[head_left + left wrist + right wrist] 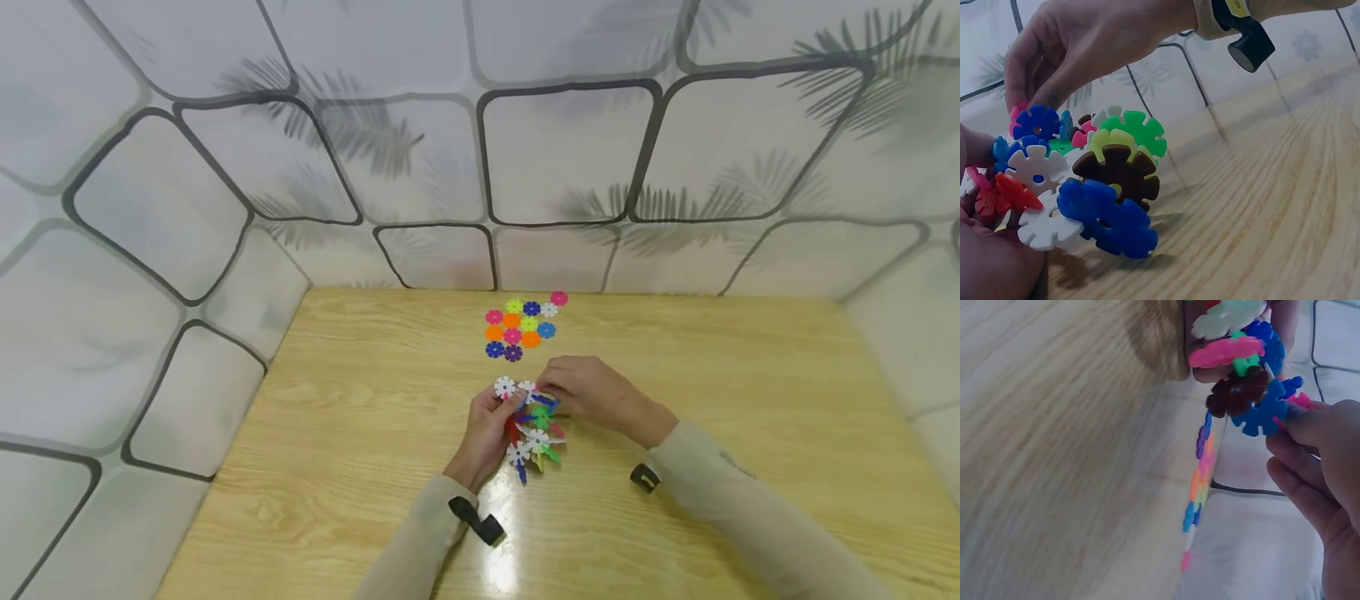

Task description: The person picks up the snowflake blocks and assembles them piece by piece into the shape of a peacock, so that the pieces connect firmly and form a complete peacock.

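My left hand holds a joined cluster of plastic snowflake discs, slotted together at angles, with its thumb laid over the near side. White, blue, green, brown, red, yellow and pink discs show in it. On the cluster's far right side, my right hand pinches a pink snowflake disc between thumb and fingers. That pink disc is at the edge of a dark blue disc, partly covered by the fingertips. A brown disc and a lighter blue disc stick out just beside it.
Loose snowflake discs in pink, orange, yellow, blue, purple and white lie flat in a group beyond the hands. The wooden table meets a patterned wall at the back. Black straps with small cameras sit on both wrists.
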`<action>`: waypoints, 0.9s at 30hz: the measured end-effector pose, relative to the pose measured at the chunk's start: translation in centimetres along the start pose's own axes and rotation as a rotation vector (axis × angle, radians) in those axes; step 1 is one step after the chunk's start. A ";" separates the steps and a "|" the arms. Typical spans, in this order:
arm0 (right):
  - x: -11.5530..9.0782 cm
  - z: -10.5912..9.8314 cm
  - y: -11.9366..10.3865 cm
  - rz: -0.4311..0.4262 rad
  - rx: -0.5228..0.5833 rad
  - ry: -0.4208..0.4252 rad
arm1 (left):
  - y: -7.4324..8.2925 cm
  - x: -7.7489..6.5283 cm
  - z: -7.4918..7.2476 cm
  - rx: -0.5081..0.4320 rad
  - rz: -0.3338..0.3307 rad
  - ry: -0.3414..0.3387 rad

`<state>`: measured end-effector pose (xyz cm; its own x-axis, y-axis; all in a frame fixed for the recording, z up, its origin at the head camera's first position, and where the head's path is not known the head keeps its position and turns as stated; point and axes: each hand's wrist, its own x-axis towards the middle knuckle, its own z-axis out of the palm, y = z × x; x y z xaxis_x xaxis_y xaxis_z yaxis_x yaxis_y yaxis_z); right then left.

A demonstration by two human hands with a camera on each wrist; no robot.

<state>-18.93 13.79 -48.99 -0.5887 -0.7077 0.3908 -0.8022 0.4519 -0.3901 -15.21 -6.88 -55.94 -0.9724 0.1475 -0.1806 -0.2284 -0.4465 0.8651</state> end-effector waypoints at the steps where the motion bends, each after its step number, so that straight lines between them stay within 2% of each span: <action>1: 0.2 -0.1 -0.1 -0.013 -0.021 -0.013 | 0.0 0.0 0.0 0.001 0.004 0.000; 3: 0.5 -0.2 -0.3 -0.010 -0.042 -0.031 | 0.1 0.1 -0.1 -0.005 0.005 0.006; 5: 0.8 -0.3 -0.4 0.028 -0.024 -0.034 | 0.2 0.1 -0.1 -0.018 0.007 0.023; 11: 1.0 -0.5 -0.1 0.220 0.141 0.037 | 0.5 -0.2 0.5 -0.058 0.010 0.039; 15: 0.8 -0.8 0.4 0.278 0.231 0.095 | 0.2 -0.2 0.7 -0.085 0.028 0.014; 22: 1.0 -1.7 0.8 0.310 0.276 0.093 | -0.2 -0.1 0.2 0.023 0.071 -0.068; 24: 1.0 -1.9 1.0 0.334 0.291 0.079 | -0.3 -0.1 0.2 0.037 0.069 -0.070; 27: 0.5 -2.0 1.3 0.419 0.327 0.052 | -0.4 -0.1 0.4 0.033 0.066 -0.058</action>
<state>-20.49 15.11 -47.60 -0.8628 -0.4711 0.1835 -0.4294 0.4912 -0.7579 -15.03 -6.34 -56.08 -0.9807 0.1704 -0.0959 -0.1613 -0.4274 0.8895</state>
